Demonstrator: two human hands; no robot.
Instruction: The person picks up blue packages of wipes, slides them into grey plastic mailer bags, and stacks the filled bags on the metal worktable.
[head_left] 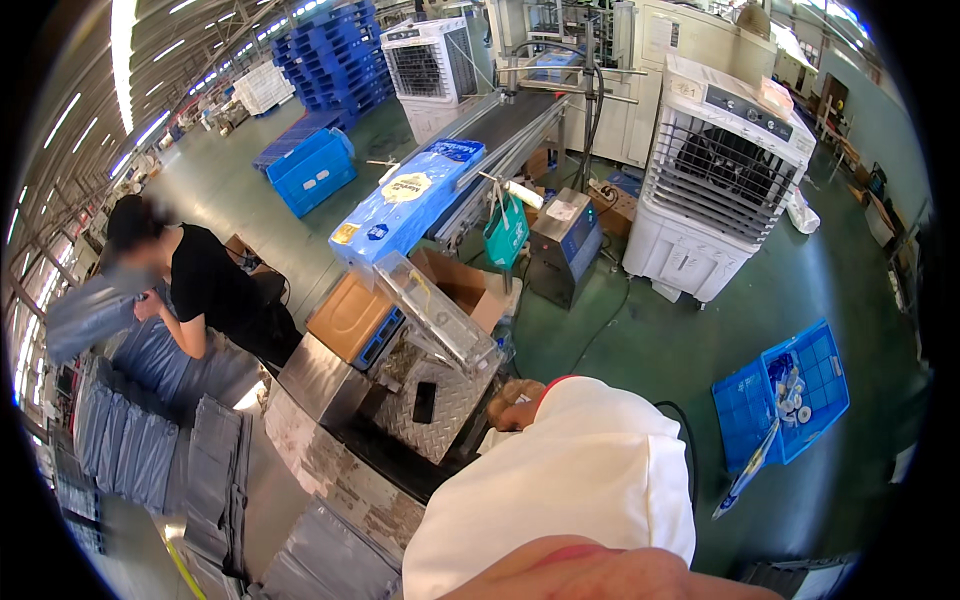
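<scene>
A white sleeve (pixel 570 480) with red trim fills the lower middle. Just past its trim, what looks like my left hand (pixel 515 405) shows in part at the right edge of a metal diamond-plate top (pixel 455 405). Its fingers are mostly hidden. A black phone (pixel 424 402) lies on that plate, to the hand's left. Large bare skin along the bottom edge, very close, seems to be part of my right hand (pixel 600 575); no fingers show. Beyond the plate lean a clear plastic trough (pixel 440 310) and a brown-topped box (pixel 350 320). A blue-wrapped package (pixel 410 200) lies on the conveyor (pixel 510 120).
A person (pixel 220 280) in black handles grey sheeting at left, beside stacked grey bags (pixel 125 440). Blue crates stand at right (pixel 735 405) and far left (pixel 315 175). White air coolers (pixel 720 165) flank the conveyor. A cable runs over the green floor (pixel 640 350).
</scene>
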